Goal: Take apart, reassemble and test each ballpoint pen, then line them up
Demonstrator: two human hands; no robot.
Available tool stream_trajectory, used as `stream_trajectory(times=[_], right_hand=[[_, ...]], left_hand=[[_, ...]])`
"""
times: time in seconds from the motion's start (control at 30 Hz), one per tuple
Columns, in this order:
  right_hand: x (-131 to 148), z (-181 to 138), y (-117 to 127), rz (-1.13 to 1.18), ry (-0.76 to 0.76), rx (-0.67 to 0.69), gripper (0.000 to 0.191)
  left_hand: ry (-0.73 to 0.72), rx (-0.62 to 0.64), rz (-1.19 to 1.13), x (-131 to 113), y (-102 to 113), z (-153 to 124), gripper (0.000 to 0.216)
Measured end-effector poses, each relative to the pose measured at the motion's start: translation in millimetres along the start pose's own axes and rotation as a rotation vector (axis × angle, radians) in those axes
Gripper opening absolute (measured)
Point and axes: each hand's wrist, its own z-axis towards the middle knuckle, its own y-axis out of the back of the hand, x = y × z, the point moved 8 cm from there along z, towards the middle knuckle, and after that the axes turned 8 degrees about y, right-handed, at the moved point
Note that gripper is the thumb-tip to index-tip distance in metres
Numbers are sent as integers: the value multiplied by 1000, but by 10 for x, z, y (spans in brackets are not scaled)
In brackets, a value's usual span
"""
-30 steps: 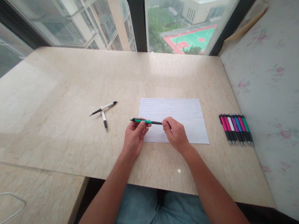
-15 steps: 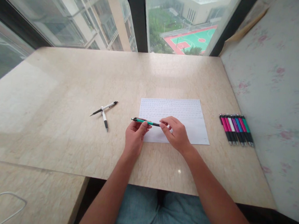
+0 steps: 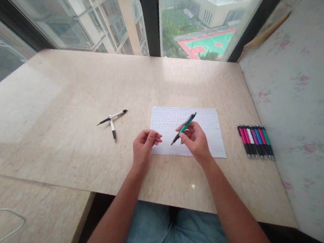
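Observation:
My right hand (image 3: pixel 196 141) grips a green and black ballpoint pen (image 3: pixel 188 123) between thumb and fingers. The pen is tilted, its tip pointing down and left over the lower part of a white sheet of paper (image 3: pixel 205 140). Rows of handwriting cover the sheet's upper part. At the paper's lower left corner is my left hand (image 3: pixel 145 144), its fingers curled in against the thumb with nothing visible in them.
Two white and black pens lie left of the paper, one pen (image 3: pixel 119 114) slanting and another pen (image 3: pixel 112 130) against it. A row of coloured pens (image 3: pixel 256 141) lies by the papered wall (image 3: pixel 300 110). A pale cable (image 3: pixel 6 210) rests at lower left.
My left hand has let go of the green pen and drawn slightly left. The pen, once nearly level between both hands, is now tilted tip-down in my right hand.

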Motion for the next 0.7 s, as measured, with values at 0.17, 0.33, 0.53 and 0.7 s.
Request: stream_trajectory(times=[0.17,0.33,0.53,0.7], right_hand=[[-121,59,152,103,-80,-154,96],[-159,45,171,70,-114,-169,91],[-198,19,199,67,-120,-202,80],[-224,14,184,61,-127,-197,81]], left_hand=[[-29,-25,209,-81,168,6,19],[-55,-17,419,-83,239,-6,19],[-79,33,461,-30,184,-14,18],[-64,36,449,-39,184,-9,18]])
